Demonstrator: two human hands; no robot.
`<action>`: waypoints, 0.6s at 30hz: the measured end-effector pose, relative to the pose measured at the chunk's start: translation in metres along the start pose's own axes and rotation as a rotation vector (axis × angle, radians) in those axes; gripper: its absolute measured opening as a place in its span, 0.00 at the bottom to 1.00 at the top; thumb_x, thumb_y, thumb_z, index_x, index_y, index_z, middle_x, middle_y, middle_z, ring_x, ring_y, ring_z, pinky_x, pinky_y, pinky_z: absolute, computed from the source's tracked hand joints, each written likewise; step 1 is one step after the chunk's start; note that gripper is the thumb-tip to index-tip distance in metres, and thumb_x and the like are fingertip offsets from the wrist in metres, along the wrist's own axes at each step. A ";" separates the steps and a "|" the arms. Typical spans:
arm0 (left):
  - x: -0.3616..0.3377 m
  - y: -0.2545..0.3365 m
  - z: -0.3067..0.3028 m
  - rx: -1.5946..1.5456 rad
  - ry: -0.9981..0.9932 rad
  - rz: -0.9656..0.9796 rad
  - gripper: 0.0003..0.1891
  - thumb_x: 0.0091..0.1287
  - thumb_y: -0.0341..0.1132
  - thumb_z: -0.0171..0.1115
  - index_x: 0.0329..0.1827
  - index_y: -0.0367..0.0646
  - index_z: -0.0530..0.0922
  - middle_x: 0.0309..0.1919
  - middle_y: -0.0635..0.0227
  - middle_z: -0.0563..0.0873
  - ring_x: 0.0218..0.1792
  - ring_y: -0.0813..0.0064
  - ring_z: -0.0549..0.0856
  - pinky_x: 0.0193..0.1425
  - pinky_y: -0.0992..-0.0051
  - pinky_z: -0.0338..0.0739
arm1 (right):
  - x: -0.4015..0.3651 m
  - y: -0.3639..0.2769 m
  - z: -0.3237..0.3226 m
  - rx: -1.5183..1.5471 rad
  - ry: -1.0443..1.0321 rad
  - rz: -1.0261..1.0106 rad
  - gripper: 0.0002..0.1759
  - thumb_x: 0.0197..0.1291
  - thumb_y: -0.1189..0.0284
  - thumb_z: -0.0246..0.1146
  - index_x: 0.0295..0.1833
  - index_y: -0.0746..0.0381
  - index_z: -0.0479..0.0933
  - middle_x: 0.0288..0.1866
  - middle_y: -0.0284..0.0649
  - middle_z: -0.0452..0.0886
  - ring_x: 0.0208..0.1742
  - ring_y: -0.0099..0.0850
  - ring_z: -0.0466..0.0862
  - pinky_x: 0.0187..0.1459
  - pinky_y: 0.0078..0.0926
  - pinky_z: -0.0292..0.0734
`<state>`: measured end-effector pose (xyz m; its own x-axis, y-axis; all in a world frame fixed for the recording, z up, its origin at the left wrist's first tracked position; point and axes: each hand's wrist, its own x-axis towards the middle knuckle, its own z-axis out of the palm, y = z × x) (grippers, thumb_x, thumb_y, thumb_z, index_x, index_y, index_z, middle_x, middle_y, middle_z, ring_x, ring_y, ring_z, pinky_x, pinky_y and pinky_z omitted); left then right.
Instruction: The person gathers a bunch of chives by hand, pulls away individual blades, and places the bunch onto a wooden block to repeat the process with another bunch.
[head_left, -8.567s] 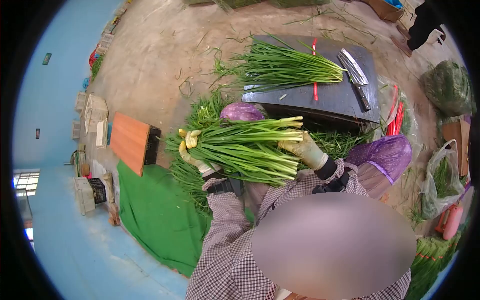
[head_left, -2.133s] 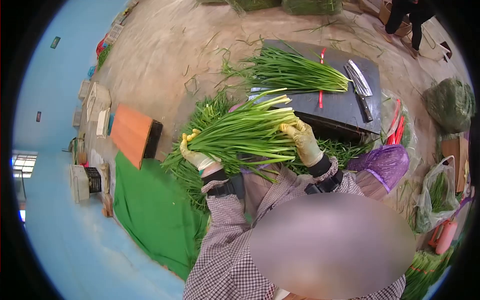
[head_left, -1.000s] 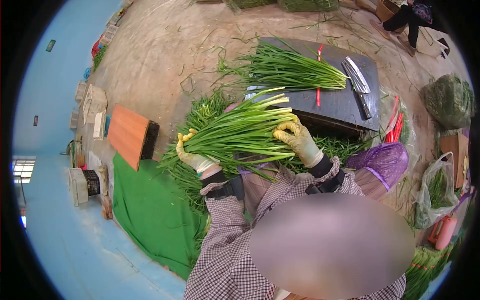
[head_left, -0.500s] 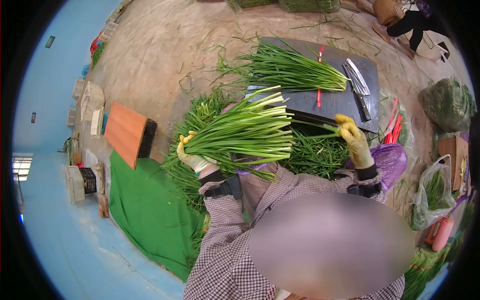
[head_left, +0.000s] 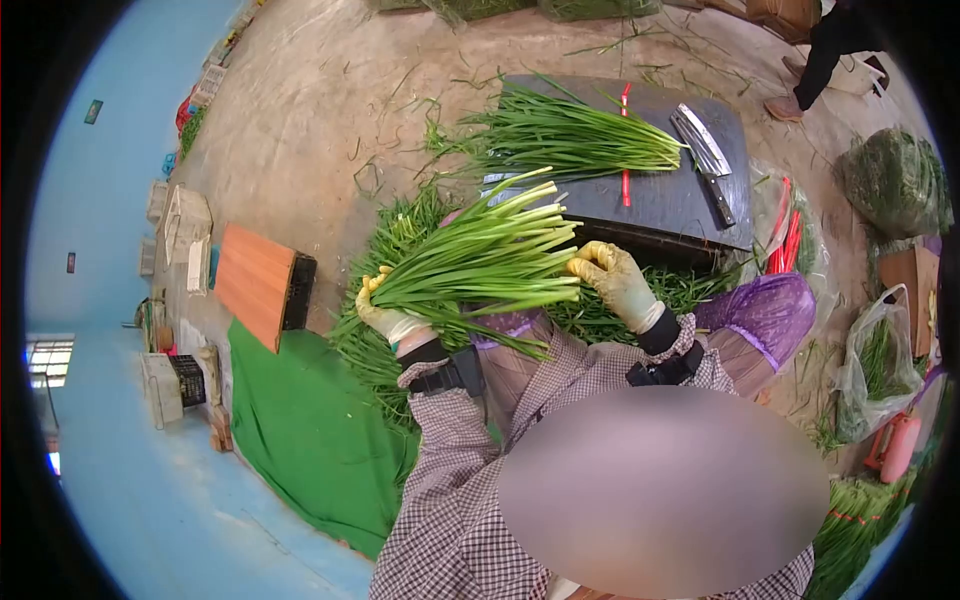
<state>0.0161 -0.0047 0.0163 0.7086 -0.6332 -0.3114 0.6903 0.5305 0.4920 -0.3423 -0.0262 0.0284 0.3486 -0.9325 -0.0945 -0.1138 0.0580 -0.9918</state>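
A large bunch of long green stalks [head_left: 470, 262] lies over my lap, its pale ends fanned to the right. My left hand [head_left: 385, 308], in a stained yellowish glove, is wrapped round the bunch at its left side. At the pale ends is my right hand [head_left: 612, 280], gloved too, its fingertips pinched together at the edge of the bunch. Beyond, a dark board [head_left: 650, 215] bears another bunch of stalks [head_left: 580, 135] lying over a red strip [head_left: 626, 185], and a cleaver [head_left: 708, 165] with a black handle.
Loose greens [head_left: 400, 235] are heaped around my legs. Red strips [head_left: 788, 240] lie in plastic right of the board. A wooden panel [head_left: 255, 285] and green cloth [head_left: 310, 430] are at left. Another person's leg [head_left: 825, 60] shows at upper right, above a wrapped green bundle [head_left: 893, 185].
My right hand has moved left from beside the board to the pale ends; the stalks it held no longer show apart from the bunch. The other person's legs have shifted.
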 end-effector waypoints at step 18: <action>-0.014 -0.004 0.008 0.106 0.053 0.031 0.09 0.66 0.40 0.63 0.34 0.44 0.78 0.35 0.60 0.87 0.42 0.62 0.86 0.52 0.57 0.84 | 0.005 -0.005 -0.003 -0.255 0.042 -0.336 0.14 0.67 0.65 0.66 0.48 0.64 0.80 0.45 0.43 0.83 0.49 0.40 0.83 0.53 0.34 0.77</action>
<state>0.0023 -0.0021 0.0251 0.7383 -0.5849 -0.3358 0.6503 0.4854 0.5844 -0.3431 -0.0328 0.0330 0.3679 -0.8987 0.2389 -0.2286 -0.3364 -0.9136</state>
